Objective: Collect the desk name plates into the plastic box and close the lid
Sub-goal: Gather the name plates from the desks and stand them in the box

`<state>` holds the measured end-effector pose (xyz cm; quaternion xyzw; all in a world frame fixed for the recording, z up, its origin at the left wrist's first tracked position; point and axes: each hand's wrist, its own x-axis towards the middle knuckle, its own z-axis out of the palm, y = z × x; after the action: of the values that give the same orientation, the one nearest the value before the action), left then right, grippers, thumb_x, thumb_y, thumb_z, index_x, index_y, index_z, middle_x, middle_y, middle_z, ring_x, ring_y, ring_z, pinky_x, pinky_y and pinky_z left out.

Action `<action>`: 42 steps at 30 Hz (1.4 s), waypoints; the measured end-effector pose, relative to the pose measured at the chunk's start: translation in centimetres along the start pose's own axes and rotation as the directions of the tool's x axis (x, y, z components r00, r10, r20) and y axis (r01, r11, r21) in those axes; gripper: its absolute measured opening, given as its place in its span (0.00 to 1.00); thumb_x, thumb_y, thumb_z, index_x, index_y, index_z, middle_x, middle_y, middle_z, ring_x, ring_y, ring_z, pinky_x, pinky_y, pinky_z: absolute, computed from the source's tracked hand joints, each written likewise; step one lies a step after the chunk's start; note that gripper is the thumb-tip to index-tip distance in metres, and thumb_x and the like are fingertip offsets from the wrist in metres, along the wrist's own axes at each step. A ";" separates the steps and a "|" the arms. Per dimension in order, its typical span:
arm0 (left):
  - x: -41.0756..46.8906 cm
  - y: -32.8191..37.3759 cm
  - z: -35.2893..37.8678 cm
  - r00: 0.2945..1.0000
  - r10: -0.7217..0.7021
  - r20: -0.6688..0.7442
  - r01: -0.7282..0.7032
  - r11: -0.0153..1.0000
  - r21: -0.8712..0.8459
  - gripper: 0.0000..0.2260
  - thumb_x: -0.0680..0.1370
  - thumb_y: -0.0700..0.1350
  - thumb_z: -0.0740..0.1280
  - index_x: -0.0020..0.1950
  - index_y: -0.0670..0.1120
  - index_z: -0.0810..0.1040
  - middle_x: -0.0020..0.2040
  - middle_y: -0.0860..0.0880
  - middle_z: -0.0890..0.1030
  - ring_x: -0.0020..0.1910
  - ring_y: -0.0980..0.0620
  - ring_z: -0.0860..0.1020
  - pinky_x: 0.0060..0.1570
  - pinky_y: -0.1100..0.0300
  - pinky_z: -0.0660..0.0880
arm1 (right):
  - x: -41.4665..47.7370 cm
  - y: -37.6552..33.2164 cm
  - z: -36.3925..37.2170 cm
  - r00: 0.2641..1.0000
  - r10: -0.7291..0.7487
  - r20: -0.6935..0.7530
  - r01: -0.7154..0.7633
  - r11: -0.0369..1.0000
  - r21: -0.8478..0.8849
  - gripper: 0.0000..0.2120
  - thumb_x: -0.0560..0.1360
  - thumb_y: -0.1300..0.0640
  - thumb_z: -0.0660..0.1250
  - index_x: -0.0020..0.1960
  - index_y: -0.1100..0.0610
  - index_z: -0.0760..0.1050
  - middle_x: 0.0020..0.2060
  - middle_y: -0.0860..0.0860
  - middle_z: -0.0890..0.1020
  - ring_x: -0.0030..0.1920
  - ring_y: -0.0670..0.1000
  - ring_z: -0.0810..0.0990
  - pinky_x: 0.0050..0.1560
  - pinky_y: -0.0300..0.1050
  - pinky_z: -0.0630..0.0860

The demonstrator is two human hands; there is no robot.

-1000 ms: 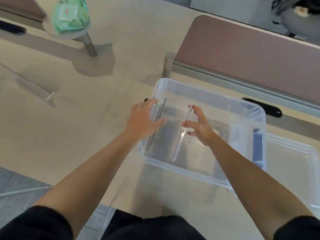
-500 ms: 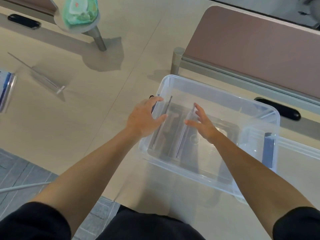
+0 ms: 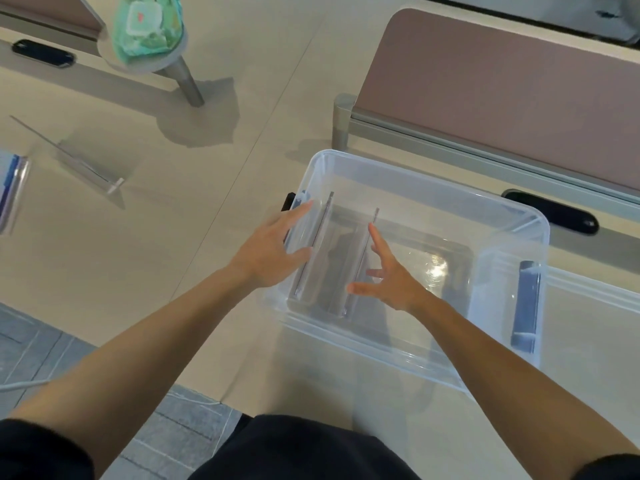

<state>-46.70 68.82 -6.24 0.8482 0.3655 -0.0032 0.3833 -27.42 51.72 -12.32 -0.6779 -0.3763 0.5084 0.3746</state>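
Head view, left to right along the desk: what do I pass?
Blue-edged name plate, clear name plate, left hand, right hand, blue latch at the right end of the plastic box.

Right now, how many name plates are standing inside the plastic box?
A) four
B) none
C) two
C: inside the plastic box, one name plate stands on edge by the left hand and a second name plate by the right hand.

head view only, looks steeply down, close over desk (image 3: 104, 254)
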 end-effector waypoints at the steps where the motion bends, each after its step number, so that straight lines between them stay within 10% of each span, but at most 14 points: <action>1: 0.0 0.2 0.1 1.000 -0.005 -0.016 0.005 1.000 0.002 0.34 0.77 0.52 0.68 0.76 0.67 0.54 0.71 0.55 0.67 0.61 0.54 0.69 0.60 0.58 0.67 | 0.0 0.0 0.0 1.000 0.003 -0.003 -0.003 1.000 -0.005 0.52 0.58 0.30 0.78 0.68 0.18 0.44 0.79 0.37 0.47 0.79 0.51 0.52 0.74 0.60 0.64; 42: -0.3 1.0 0.5 0.991 -0.051 -0.124 0.047 0.998 -0.037 0.32 0.75 0.44 0.68 0.73 0.66 0.59 0.71 0.56 0.69 0.65 0.54 0.70 0.63 0.56 0.70 | 2.9 -1.7 2.1 1.000 0.025 0.005 -0.025 0.999 -0.030 0.59 0.62 0.39 0.79 0.78 0.36 0.41 0.78 0.42 0.55 0.77 0.51 0.61 0.72 0.60 0.68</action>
<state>-46.10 67.84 -5.87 0.8309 0.4096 0.0468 0.3738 -29.06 55.27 -12.43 -0.6868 -0.3764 0.5090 0.3572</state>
